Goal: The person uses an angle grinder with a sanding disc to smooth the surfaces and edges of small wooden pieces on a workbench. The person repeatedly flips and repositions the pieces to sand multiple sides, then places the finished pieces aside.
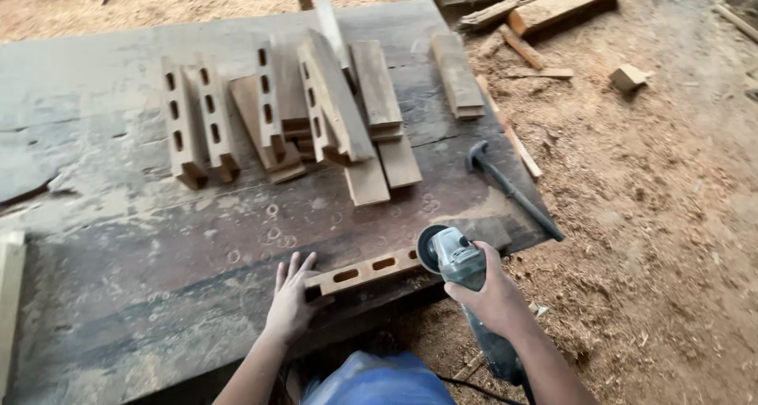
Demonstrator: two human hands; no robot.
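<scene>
On worn workbench (118,239), left hand (290,298) presses slotted wood piece (362,271); right hand (493,294) grips angle grinder (456,259) beside it.

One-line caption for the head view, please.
Left hand steadies a slotted wood piece on the workbench while right hand holds an angle grinder at its end.

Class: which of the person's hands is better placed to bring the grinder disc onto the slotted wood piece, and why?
Right. The right hand grips the angle grinder, its disc beside the slotted wood piece; the left hand lies flat, steadying that piece.

Worn workbench (118,97); sawdust floor (655,215); daylight.
</scene>
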